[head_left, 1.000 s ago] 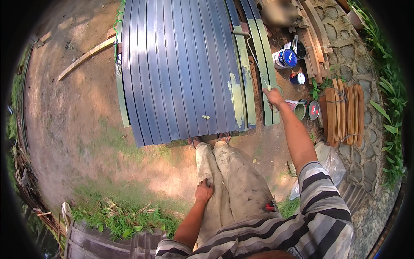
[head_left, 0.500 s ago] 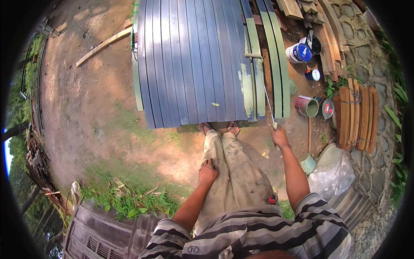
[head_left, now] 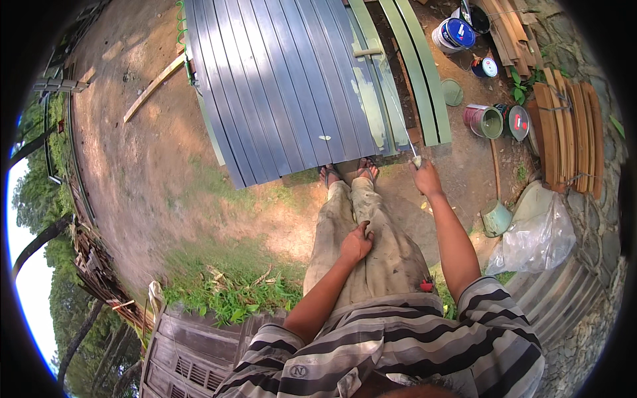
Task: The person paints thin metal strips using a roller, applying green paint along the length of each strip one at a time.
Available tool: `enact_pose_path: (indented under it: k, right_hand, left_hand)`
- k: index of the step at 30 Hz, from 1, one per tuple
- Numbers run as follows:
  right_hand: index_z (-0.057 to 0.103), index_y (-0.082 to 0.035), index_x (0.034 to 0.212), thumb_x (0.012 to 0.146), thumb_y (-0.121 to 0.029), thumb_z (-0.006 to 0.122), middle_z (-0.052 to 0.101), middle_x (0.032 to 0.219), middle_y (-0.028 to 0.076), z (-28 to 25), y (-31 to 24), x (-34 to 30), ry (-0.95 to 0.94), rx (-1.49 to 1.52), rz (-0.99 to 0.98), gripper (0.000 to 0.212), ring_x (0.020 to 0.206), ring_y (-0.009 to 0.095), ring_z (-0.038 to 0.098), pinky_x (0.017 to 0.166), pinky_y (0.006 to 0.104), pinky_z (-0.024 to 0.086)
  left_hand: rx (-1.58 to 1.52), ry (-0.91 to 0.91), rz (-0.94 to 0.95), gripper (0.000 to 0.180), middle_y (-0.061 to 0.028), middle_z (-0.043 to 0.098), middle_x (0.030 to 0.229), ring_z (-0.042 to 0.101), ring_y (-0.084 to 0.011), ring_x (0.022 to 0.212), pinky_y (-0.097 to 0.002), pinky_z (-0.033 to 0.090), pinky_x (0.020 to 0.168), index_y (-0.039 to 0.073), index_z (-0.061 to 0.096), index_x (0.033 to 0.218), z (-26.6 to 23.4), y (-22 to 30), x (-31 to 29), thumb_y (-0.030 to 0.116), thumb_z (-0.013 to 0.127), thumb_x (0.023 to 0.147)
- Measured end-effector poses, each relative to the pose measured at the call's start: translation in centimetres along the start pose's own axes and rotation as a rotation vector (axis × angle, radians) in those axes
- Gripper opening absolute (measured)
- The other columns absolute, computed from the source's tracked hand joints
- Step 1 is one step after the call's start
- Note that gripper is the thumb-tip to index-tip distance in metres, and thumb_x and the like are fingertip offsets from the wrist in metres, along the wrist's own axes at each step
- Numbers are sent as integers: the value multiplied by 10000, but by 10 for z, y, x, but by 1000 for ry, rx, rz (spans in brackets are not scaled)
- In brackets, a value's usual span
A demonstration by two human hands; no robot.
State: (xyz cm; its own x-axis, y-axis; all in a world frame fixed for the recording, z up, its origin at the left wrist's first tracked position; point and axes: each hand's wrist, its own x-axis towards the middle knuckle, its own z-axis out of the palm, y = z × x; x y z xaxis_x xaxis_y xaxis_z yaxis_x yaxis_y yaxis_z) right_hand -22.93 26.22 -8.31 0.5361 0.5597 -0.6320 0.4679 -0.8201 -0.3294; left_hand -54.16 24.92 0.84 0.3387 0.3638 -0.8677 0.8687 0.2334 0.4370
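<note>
Our right hand (head_left: pixel 426 178), right of centre, is closed around the near end of a long paint roller (head_left: pixel 367 52), probably so its head can lie on the pale green boards (head_left: pixel 363 24) at upper centre without our stooping; our left hand (head_left: pixel 357 245) rests loosely curled on the trousers (head_left: pixel 330 255), nothing visible in it. Blue-grey boards (head_left: pixel 279 79) lie side by side at upper left of centre, likely making one broad surface, with an open paint can (head_left: pixel 474 119) at right, perhaps for easy dipping.
</note>
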Motion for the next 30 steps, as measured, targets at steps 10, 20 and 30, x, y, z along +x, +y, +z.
enact_pose_path:
  k: [10, 20, 30]
  right_hand:
    - [673, 9, 1149, 1007, -451, 618, 690, 1142, 326, -21, -26, 1, 1, 21, 37, 485, 1114, 518, 638, 937, 571, 521]
    - [589, -8, 1147, 1039, -441, 599, 691, 896, 326, -43, 12, -82, 38, 144, 55, 446, 906, 540, 669, 772, 583, 509]
    - [479, -161, 1486, 1066, -354, 566, 691, 962, 327, -58, 37, -158, -36, 112, 78, 470, 900, 529, 677, 785, 592, 515]
  left_hand:
    - [-52, 148, 85, 416, -214, 730, 1195, 686, -414, 1130, -487, 540, 961, 127, 623, 1350, -37, 38, 13, 362, 588, 1008]
    - [117, 142, 351, 426, -219, 699, 1260, 659, -422, 1170, -517, 511, 993, 101, 602, 1373, -115, 138, -9, 326, 603, 1010]
    - [478, 56, 830, 434, -165, 686, 1247, 638, -372, 1200, -494, 486, 1045, 64, 589, 1377, -188, 254, -38, 301, 608, 1014]
